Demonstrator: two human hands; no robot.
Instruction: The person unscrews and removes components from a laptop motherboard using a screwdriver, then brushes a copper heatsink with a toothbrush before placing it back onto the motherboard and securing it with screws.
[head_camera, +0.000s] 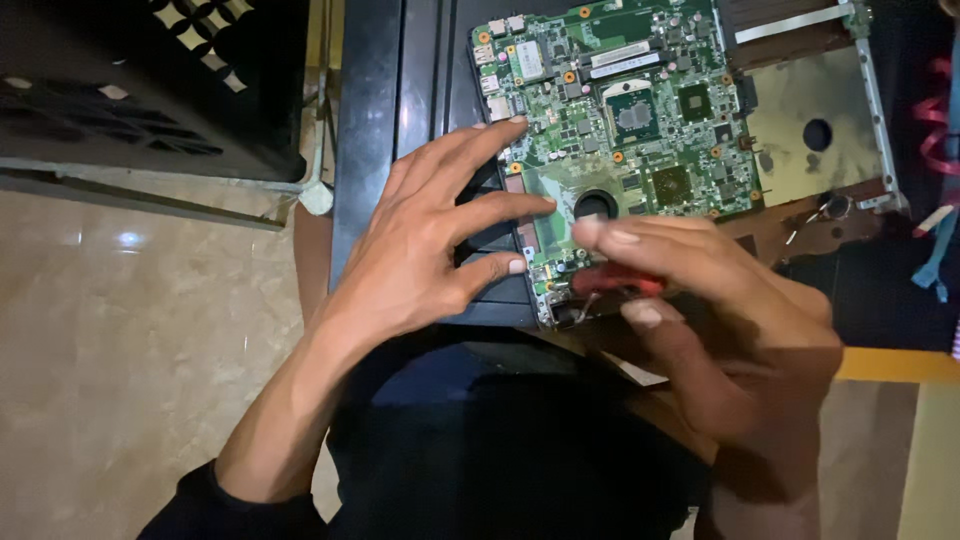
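Observation:
A green laptop motherboard (620, 110) lies in an opened laptop base (830, 130) on a dark surface. My left hand (430, 240) rests flat with spread fingers on the board's left edge, fingertips touching it. My right hand (720, 320) is closed around a red-handled tool (615, 282), apparently a small screwdriver, whose tip is at the board's near-left corner. The tool's tip is partly hidden by my fingers.
A black crate-like object (150, 90) stands at the upper left on a pale marble floor (120, 340). Red and blue cables (940, 150) lie at the right edge. A yellow-orange strip (900, 365) runs along the near right. My dark-clothed lap fills the lower middle.

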